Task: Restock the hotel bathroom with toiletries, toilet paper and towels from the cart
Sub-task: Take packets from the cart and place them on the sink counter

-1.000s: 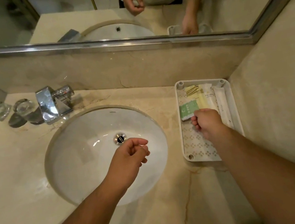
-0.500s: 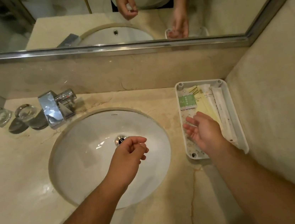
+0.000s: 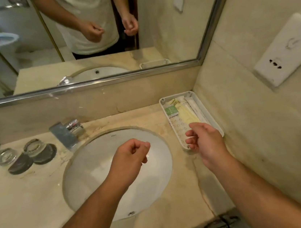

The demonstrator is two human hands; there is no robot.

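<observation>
Your right hand [image 3: 204, 141] hovers over the near end of the white tray [image 3: 178, 129], fingers loosely spread and empty. The toiletry packets [image 3: 185, 114] lie bunched at the tray's far end by the wall. Your left hand [image 3: 132, 154] is curled into a fist above the sink basin [image 3: 96, 177], with nothing showing in it. If you knock the tray's near rim, it could skid toward the basin and spill the packets in.

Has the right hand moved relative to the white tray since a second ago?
Yes. The right hand has drawn back from the middle of the white tray to its near end, toward the person.
</observation>
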